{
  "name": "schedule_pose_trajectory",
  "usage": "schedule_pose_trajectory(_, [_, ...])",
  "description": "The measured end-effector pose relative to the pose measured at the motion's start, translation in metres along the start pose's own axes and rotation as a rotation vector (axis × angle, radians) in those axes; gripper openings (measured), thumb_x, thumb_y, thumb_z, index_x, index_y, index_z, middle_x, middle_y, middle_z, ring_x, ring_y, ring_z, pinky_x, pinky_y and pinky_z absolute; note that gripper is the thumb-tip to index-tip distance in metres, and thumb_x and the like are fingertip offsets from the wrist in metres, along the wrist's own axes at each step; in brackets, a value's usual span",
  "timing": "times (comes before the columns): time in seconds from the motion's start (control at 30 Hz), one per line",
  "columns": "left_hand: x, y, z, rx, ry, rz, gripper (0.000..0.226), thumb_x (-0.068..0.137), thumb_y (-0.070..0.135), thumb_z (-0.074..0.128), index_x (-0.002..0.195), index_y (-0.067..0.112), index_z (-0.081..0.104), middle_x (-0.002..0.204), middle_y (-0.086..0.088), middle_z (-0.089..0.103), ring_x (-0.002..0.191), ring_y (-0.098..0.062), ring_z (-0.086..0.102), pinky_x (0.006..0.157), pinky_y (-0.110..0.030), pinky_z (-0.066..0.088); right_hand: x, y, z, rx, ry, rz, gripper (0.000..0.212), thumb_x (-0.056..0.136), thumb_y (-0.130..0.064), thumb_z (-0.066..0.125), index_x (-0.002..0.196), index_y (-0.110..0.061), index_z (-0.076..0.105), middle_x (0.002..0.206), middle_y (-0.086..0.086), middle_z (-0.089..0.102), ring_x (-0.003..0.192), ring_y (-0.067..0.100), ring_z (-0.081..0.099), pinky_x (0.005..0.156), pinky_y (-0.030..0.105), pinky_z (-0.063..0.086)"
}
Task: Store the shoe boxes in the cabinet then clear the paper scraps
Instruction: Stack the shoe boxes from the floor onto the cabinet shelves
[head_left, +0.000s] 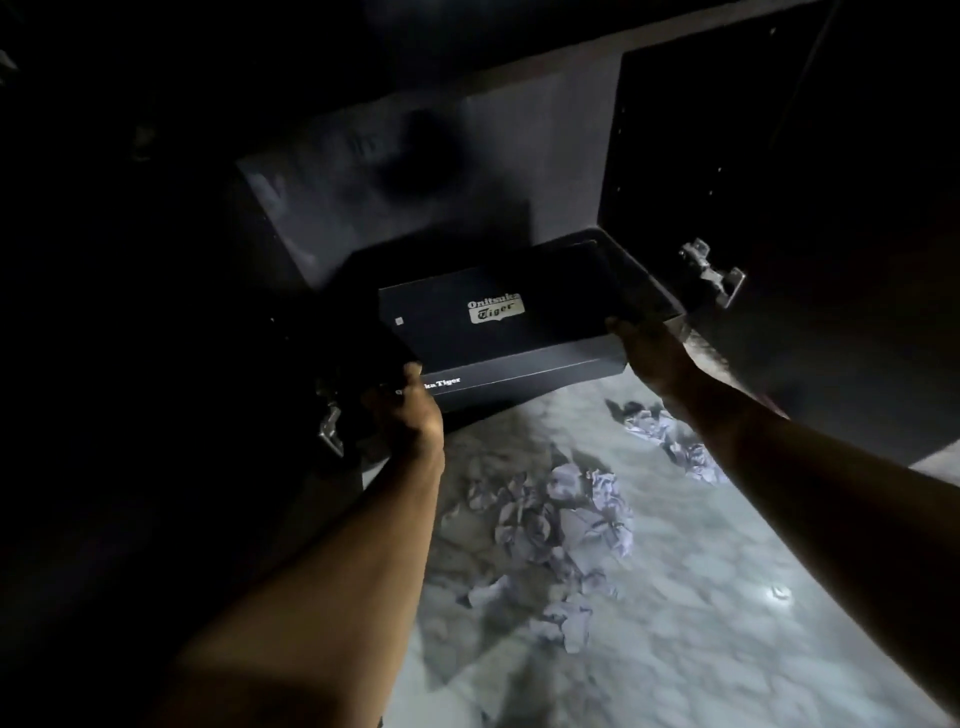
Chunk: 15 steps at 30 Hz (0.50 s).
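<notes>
A black shoe box (498, 338) with a white logo on its lid hangs at the mouth of the open cabinet (467, 171). My left hand (408, 410) grips its near left corner. My right hand (652, 356) holds its right end. The box's far end reaches over the cabinet's bottom shelf; another dark box seems to lie behind it, hard to tell in the dim light. Crumpled white paper scraps (556, 512) lie on the floor below the box, with another clump (670, 434) to the right.
The cabinet's right door (810, 208) stands open, its metal hinge (711, 273) near my right hand. A left hinge (330, 428) shows beside my left wrist. The pale marbled floor (727, 623) stretches toward me. The surroundings are very dark.
</notes>
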<state>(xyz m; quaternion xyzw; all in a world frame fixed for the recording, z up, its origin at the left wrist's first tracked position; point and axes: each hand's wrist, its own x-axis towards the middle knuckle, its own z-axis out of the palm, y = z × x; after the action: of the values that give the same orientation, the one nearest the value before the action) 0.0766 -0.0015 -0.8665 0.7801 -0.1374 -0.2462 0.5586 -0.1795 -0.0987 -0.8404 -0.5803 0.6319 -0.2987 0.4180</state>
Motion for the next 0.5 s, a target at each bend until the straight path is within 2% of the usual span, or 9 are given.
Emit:
schedule_pose_trajectory(0.1, [0.028,-0.020,0.002,-0.018,0.121,0.074,0.081,0.073,0.084,0.050,0.117,0.020,0.069,0.117,-0.004,0.072,0.109,-0.029,0.066,0.097,-0.046,0.053,0.022,-0.004,0.031,0.077,-0.004,-0.027,0.033,0.102,-0.028,0.061,0.130,-0.010,0.062,0.106,0.009,0.063,0.100,0.024,0.058,0.068,0.021,0.043])
schedule_pose_trajectory(0.17, [0.046,-0.039,0.007,-0.060,0.193,0.081,0.092,0.065,0.096,0.045,0.117,0.024,0.068,0.116,-0.003,0.074,0.108,-0.028,0.069,0.096,-0.048,0.056,0.036,0.000,0.051,0.100,-0.026,-0.029,0.030,0.096,-0.040,0.067,0.115,-0.017,0.065,0.092,0.006,0.063,0.083,0.020,0.058,0.063,0.020,0.041])
schedule_pose_trajectory(0.23, [0.043,-0.040,0.005,-0.095,0.190,0.085,0.085,0.075,0.087,0.050,0.126,0.021,0.064,0.123,-0.003,0.073,0.113,-0.026,0.068,0.100,-0.042,0.054,0.052,0.012,0.067,0.097,-0.060,-0.001,0.058,0.075,-0.067,0.067,0.109,-0.020,0.069,0.092,0.009,0.065,0.075,0.022,0.059,0.065,0.032,0.047])
schedule_pose_trajectory(0.27, [0.043,-0.040,0.003,-0.100,0.181,0.090,0.075,0.083,0.077,0.054,0.129,0.018,0.062,0.127,-0.004,0.071,0.117,-0.026,0.066,0.103,-0.041,0.053,0.065,0.026,0.075,0.110,-0.069,-0.001,0.075,0.064,-0.076,0.063,0.110,-0.017,0.072,0.095,0.012,0.069,0.080,0.029,0.064,0.069,0.040,0.053])
schedule_pose_trajectory(0.33, [0.047,-0.044,0.003,-0.114,0.172,0.094,0.060,0.092,0.063,0.057,0.131,0.018,0.062,0.129,-0.003,0.070,0.118,-0.023,0.066,0.105,-0.042,0.052,0.085,0.047,0.091,0.131,-0.072,-0.025,0.095,0.055,-0.087,0.061,0.113,-0.013,0.073,0.103,0.020,0.074,0.094,0.042,0.070,0.081,0.053,0.060])
schedule_pose_trajectory(0.4, [0.056,-0.052,0.004,-0.102,0.141,0.122,0.061,0.090,0.067,0.054,0.127,0.020,0.065,0.127,-0.001,0.071,0.116,-0.020,0.067,0.105,-0.043,0.053,0.070,0.032,0.095,0.139,-0.059,-0.008,0.093,0.060,-0.087,0.061,0.111,-0.011,0.073,0.108,0.022,0.073,0.102,0.043,0.070,0.089,0.057,0.058])
schedule_pose_trajectory(0.5, [0.068,-0.059,0.009,-0.094,0.177,0.127,0.078,0.080,0.079,0.045,0.129,0.022,0.066,0.129,0.000,0.072,0.120,-0.021,0.067,0.107,-0.043,0.052,0.061,0.012,0.103,0.097,-0.030,-0.014,0.061,0.092,-0.059,0.064,0.123,-0.007,0.068,0.113,0.014,0.069,0.108,0.033,0.065,0.099,0.050,0.054])
